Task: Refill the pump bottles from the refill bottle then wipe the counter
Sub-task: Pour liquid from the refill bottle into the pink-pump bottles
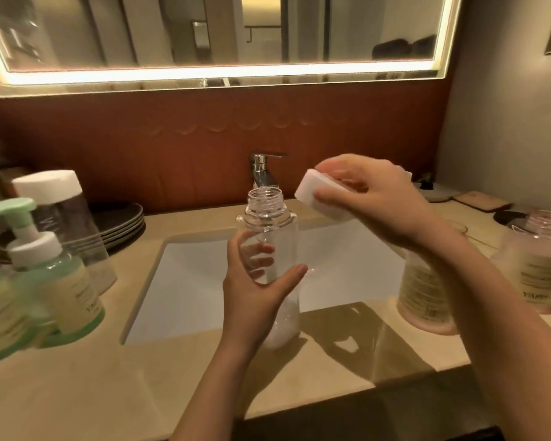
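Observation:
My left hand [255, 291] grips a clear plastic bottle [275, 224] upright at the sink's front edge; its threaded mouth is open and a little white liquid lies at its bottom. My right hand [372, 198] holds the white cap [312, 194] up and to the right of that mouth, apart from it. Green pump bottles [50, 278] stand at the left. A pale bottle [423, 294] sits behind my right forearm, partly hidden. A pinkish bottle [541, 259] with an open mouth stands at the far right.
A white sink basin [198, 281] is set in the beige counter [109, 386], with a chrome tap [263, 171] behind it. A clear white-capped bottle [66, 218] and stacked dark plates [121, 221] sit at the back left. Small items lie at the back right.

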